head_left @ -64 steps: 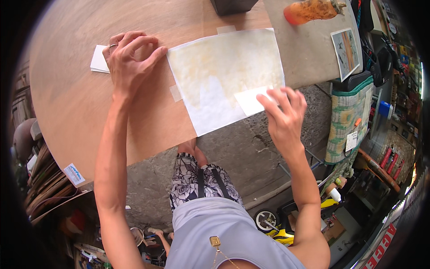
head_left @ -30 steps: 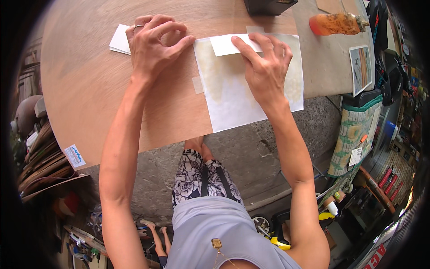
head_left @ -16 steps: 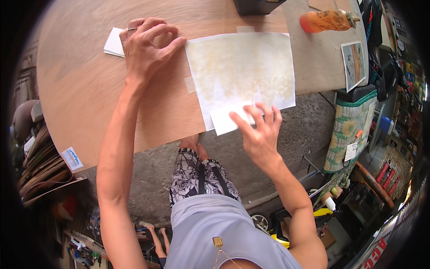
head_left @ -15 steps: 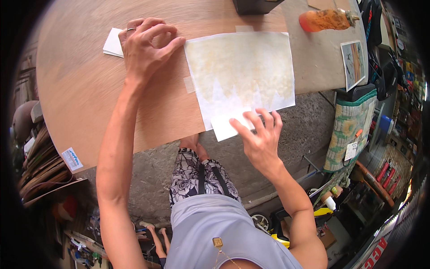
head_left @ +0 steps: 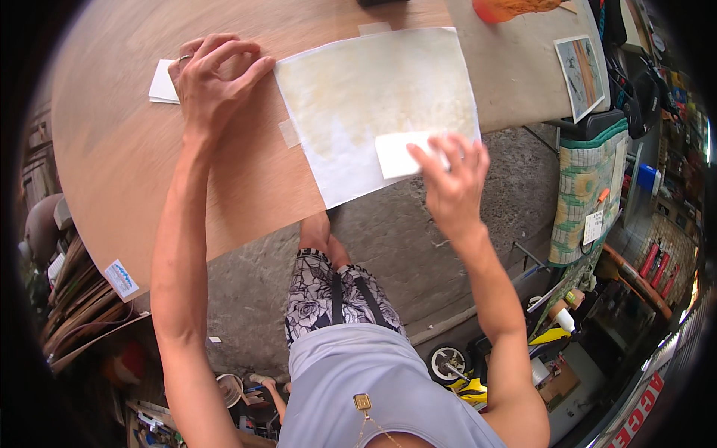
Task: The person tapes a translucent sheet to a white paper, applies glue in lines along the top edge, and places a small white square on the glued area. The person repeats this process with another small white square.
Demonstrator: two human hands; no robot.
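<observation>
A white paper sheet [head_left: 366,89] with a pale yellowish stain over most of it lies on the wooden board, its lower edge still white. Small strips of tape [head_left: 289,134] sit at its left and top edges. My right hand [head_left: 453,179], slightly blurred, grips a folded white paper pad [head_left: 399,155] and presses it on the sheet's lower right part. Left of the sheet, my left hand [head_left: 216,82] rests on the board with bent fingers and the thumb apart. Partly beneath it is a small stack of folded white paper [head_left: 163,82].
The wooden board [head_left: 127,164] spans the upper left. Beyond the sheet at the right are an orange-red bottle [head_left: 497,9] and a picture card [head_left: 580,78]. A patterned padded cloth [head_left: 586,194] hangs at the right. Stacked wood [head_left: 75,291] stands at the lower left.
My right hand has moved the white pad up and to the right, from the sheet's bottom edge onto its lower right part. My left hand stays beside the sheet. The view has shifted slightly.
</observation>
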